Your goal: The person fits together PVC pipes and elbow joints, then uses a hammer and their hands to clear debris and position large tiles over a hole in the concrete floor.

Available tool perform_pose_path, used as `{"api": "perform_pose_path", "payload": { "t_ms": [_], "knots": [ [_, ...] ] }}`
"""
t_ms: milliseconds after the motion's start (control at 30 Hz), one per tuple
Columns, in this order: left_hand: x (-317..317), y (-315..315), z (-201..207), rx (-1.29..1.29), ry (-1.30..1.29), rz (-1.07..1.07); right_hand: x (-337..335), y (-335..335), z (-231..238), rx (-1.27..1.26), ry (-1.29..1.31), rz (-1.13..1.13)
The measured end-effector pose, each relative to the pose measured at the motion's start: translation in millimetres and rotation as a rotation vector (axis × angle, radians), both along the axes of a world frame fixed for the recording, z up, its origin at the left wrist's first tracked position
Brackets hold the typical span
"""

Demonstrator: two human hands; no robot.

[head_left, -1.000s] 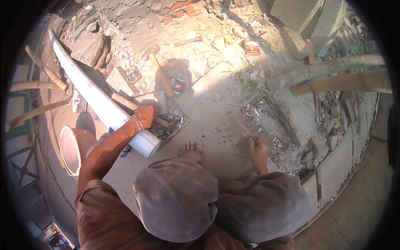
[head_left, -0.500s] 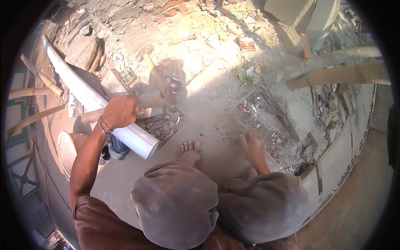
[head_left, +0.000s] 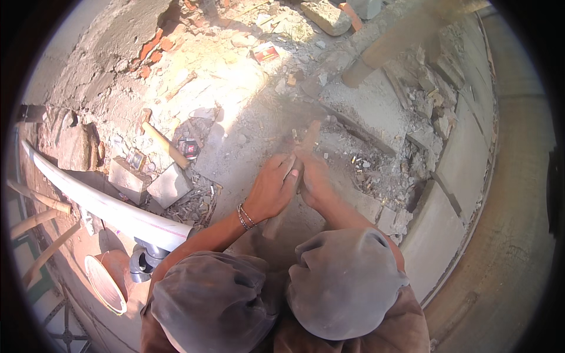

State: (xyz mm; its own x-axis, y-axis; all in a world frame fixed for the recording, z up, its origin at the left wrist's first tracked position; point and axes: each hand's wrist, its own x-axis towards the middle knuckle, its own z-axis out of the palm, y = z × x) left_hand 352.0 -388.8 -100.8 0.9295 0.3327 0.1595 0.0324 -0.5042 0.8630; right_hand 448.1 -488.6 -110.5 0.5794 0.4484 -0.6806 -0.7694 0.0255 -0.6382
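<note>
My left hand (head_left: 273, 185) and my right hand (head_left: 315, 179) meet in front of my knees, closed around a wooden-handled hammer (head_left: 272, 227). Its handle slants between them, one end low toward my knees; the head is blurred or hidden by my fingers. A brownish piece (head_left: 311, 134) sticks out beyond the fingertips, too smeared to name. Left of my hands, a second hammer (head_left: 165, 145) with a pale wooden handle lies on the rubble. Beyond my left forearm runs a long white plastic pipe (head_left: 112, 206).
Dark pipe fittings (head_left: 144, 262) and a tipped bucket (head_left: 109, 282) sit at the left. Broken concrete blocks (head_left: 170, 185) lie beside a small dark packet (head_left: 188, 148). Rubble (head_left: 406, 170) and a concrete edge (head_left: 432, 235) line the right. A thick bamboo pole (head_left: 388, 50) juts in above.
My left hand has brought the hammer from over the white pipe to the middle. My right hand has lifted from near the floor to meet it. The view has shifted.
</note>
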Motion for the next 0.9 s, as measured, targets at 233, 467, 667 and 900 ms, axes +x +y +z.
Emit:
{"api": "perform_pose_path", "payload": {
  "t_ms": [233, 467, 667, 900],
  "knots": [
    [-21, 97, -8, -0.016, 0.399, 0.204, 78, -126, -31, 0.348, 0.023, -0.858],
    [20, 125, -21, -0.264, 0.263, 0.503, 24, 8, -48, 0.156, 0.409, -0.147],
    [-32, 206, -10, -0.364, 0.191, 0.686, 40, -40, -70, 0.295, 0.477, -0.408],
    [-42, 188, -40, -0.533, 0.137, 0.876, 26, 10, -58, 0.053, 0.28, -0.59]
  ]
}}
